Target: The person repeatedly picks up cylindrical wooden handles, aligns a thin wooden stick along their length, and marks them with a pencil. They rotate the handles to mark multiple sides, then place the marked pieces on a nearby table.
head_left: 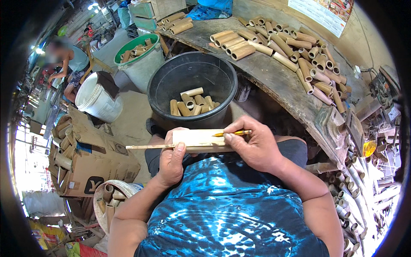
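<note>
A pale bamboo tube point(195, 136) lies crosswise above my lap. My left hand point(172, 160) is closed around its left end, the thumb pressing on the near side. Under that thumb runs a thin bamboo strip point(143, 147), laid lengthwise along the tube and sticking out past its left end. A yellow pencil point(242, 132) is pinched in my right hand point(259, 145). Its point rests on or just over the tube's pale surface, pointing left. The right fingers hide part of the tube's right end.
A black tub point(156, 73) with several bamboo tubes stands ahead. A wooden bench point(274, 83) at the right bears piled tubes. Left are a green-rimmed bin point(141, 70), a white bucket point(100, 105), and a cardboard box point(100, 165). A person point(77, 60) sits far left.
</note>
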The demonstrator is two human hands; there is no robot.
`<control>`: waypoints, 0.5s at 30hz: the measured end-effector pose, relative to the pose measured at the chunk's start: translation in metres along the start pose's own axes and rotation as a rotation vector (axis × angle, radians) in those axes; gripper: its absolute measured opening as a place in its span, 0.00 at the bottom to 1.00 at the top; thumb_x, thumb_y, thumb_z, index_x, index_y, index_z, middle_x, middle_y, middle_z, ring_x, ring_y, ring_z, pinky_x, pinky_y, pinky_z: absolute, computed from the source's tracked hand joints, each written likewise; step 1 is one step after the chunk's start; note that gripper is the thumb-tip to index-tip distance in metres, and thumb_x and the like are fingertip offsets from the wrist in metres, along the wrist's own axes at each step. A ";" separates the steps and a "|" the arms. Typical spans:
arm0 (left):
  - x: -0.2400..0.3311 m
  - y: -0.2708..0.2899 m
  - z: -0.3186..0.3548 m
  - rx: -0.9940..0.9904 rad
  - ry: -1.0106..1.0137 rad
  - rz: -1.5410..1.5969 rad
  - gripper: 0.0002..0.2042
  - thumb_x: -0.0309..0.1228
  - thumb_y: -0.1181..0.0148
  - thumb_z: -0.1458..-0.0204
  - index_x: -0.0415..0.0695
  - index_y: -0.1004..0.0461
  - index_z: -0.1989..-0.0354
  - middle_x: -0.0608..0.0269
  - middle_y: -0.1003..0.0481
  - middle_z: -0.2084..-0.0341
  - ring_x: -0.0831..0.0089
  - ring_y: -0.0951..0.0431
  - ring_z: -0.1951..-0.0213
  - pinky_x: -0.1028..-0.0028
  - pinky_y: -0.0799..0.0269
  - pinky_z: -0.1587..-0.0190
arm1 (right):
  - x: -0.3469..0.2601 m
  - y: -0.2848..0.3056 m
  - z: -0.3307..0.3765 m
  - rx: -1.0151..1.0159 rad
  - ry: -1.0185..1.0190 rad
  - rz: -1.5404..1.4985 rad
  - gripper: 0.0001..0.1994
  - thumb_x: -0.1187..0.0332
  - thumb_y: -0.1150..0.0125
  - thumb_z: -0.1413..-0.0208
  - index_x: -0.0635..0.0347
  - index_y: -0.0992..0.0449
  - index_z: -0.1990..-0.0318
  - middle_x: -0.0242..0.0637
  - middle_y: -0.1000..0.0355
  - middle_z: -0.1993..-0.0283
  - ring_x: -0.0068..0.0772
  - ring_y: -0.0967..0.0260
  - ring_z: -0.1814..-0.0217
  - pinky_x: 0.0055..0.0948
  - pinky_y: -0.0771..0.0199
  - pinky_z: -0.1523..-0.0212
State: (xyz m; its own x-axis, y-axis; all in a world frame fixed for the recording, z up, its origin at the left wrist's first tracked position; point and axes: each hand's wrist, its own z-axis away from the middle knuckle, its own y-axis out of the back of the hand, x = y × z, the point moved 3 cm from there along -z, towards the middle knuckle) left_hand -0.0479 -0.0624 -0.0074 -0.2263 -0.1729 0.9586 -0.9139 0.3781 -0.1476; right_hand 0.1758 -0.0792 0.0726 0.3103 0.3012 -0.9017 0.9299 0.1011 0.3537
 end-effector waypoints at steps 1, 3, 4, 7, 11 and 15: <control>0.000 0.000 0.000 0.001 -0.005 0.002 0.20 0.41 0.57 0.35 0.40 0.41 0.43 0.55 0.28 0.54 0.72 0.27 0.57 0.71 0.30 0.56 | -0.003 -0.005 -0.002 -0.039 0.024 -0.041 0.05 0.72 0.39 0.42 0.63 0.25 0.63 0.33 0.27 0.65 0.19 0.30 0.62 0.23 0.30 0.60; 0.001 -0.001 -0.001 0.006 -0.017 0.006 0.20 0.42 0.56 0.36 0.40 0.41 0.43 0.56 0.29 0.54 0.72 0.27 0.57 0.71 0.29 0.56 | -0.004 -0.011 -0.006 -0.070 0.008 -0.014 0.05 0.71 0.39 0.42 0.63 0.25 0.62 0.33 0.27 0.65 0.19 0.30 0.63 0.23 0.29 0.60; 0.001 -0.001 -0.001 0.017 -0.028 0.016 0.19 0.40 0.56 0.35 0.39 0.41 0.44 0.56 0.30 0.55 0.73 0.27 0.58 0.72 0.29 0.58 | -0.004 -0.014 -0.008 -0.082 0.005 -0.006 0.05 0.71 0.39 0.41 0.63 0.25 0.61 0.33 0.27 0.65 0.19 0.30 0.63 0.23 0.29 0.60; 0.001 -0.001 -0.001 0.035 -0.046 0.025 0.16 0.36 0.57 0.35 0.37 0.40 0.46 0.57 0.32 0.56 0.74 0.27 0.61 0.74 0.28 0.60 | -0.003 -0.017 -0.010 -0.095 0.002 0.003 0.06 0.71 0.39 0.41 0.63 0.26 0.61 0.33 0.27 0.65 0.19 0.30 0.63 0.23 0.29 0.60; 0.002 0.001 -0.001 0.025 -0.038 0.011 0.16 0.36 0.57 0.35 0.37 0.40 0.45 0.57 0.33 0.56 0.74 0.27 0.61 0.74 0.28 0.60 | -0.002 -0.020 -0.011 -0.106 0.045 0.040 0.06 0.71 0.40 0.41 0.64 0.26 0.61 0.34 0.26 0.65 0.19 0.29 0.63 0.23 0.28 0.60; 0.002 0.001 0.001 0.011 -0.037 0.010 0.17 0.36 0.57 0.35 0.37 0.40 0.45 0.57 0.34 0.55 0.74 0.28 0.61 0.75 0.28 0.59 | 0.001 -0.023 -0.011 -0.092 0.033 0.043 0.06 0.71 0.40 0.41 0.64 0.26 0.61 0.35 0.26 0.65 0.20 0.29 0.63 0.23 0.28 0.60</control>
State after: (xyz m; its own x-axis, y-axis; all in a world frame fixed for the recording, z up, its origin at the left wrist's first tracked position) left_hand -0.0497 -0.0629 -0.0060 -0.2477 -0.2029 0.9474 -0.9152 0.3698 -0.1601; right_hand 0.1526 -0.0707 0.0664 0.3415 0.3384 -0.8768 0.8931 0.1739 0.4150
